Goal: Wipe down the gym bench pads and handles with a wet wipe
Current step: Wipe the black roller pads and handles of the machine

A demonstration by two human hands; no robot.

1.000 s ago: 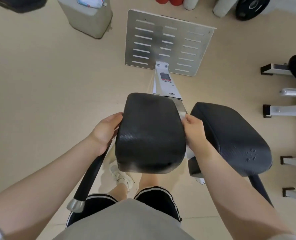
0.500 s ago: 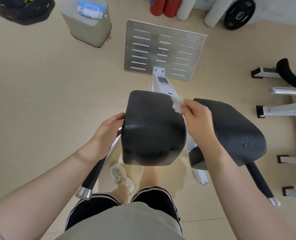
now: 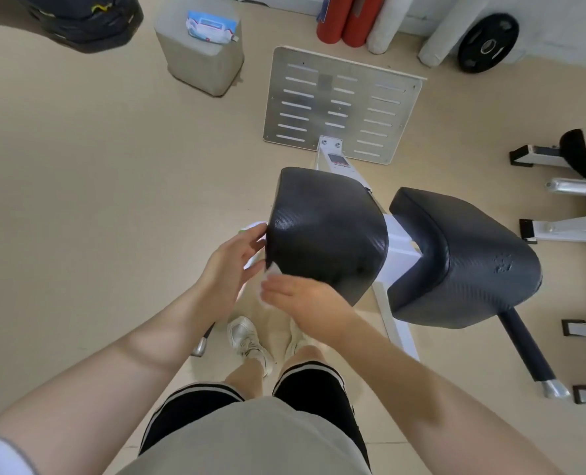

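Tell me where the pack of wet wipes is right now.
The pack of wipes lies on a grey block at top left, left of the metal footplate.

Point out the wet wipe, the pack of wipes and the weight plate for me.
wet wipe (image 3: 270,270): head view, white corner showing above the right hand.
pack of wipes (image 3: 211,28): head view, middle of its printed top.
weight plate (image 3: 488,43): head view, black face beside the hub.
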